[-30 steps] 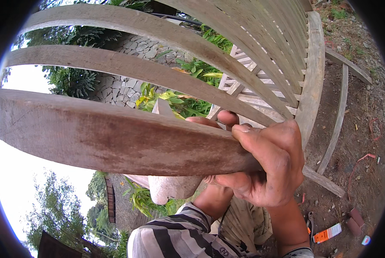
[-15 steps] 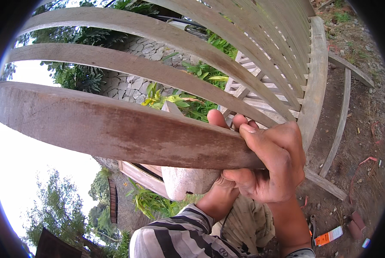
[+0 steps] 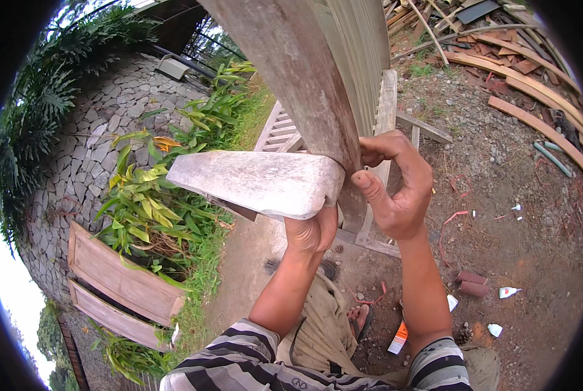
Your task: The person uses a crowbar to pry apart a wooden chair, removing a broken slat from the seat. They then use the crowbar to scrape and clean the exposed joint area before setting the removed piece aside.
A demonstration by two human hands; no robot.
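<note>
A weathered wooden armrest (image 3: 259,179), pale and worn, juts left from a curved, brown wooden upright (image 3: 304,85). My left hand (image 3: 312,229) reaches up under the armrest near the joint, with its palm against the underside; most of its fingers are hidden behind the wood. At the right edge of the upright, my right hand (image 3: 401,186) has its thumb and curled fingers apart, touching or very close to the wood. Some of those fingertips disappear behind the upright. Beyond it run pale slats (image 3: 353,58) of the same piece of furniture.
Wooden panels (image 3: 125,267) lean by leafy plants (image 3: 142,208) along a stone-paved area (image 3: 89,143). Scrap boards (image 3: 526,85) are piled at the far right. On the dirt lie brown rolls (image 3: 472,283), small white bottles (image 3: 508,292) and an orange-and-white box (image 3: 399,339).
My view has swung, so the upright now rises steeply and the armrest shows from above. My right hand has loosened from its grip around the upright's edge, its thumb now farther from the fingers.
</note>
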